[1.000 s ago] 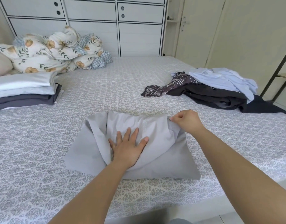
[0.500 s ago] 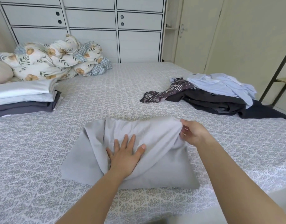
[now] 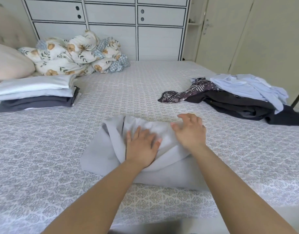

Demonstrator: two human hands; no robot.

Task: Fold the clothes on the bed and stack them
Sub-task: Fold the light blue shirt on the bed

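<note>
A light grey garment (image 3: 103,149) lies partly folded on the bed near the front edge. My left hand (image 3: 141,147) presses flat on its middle with fingers spread. My right hand (image 3: 190,132) hovers over the garment's right part, fingers loosely spread, holding nothing. A stack of folded clothes (image 3: 37,92), pale on top and dark grey below, sits at the left. A heap of unfolded clothes (image 3: 238,97), light blue, black and patterned, lies at the right.
The bed (image 3: 44,166) has a grey patterned sheet. A rumpled floral duvet (image 3: 74,54) and a beige pillow (image 3: 8,63) lie at the far left. White cabinets (image 3: 111,22) stand behind the bed, and a door is at the right.
My right hand has let go of the garment's right edge, which it pinched and carried leftward, and now hovers spread above the cloth. My left hand stays pressed on the garment.
</note>
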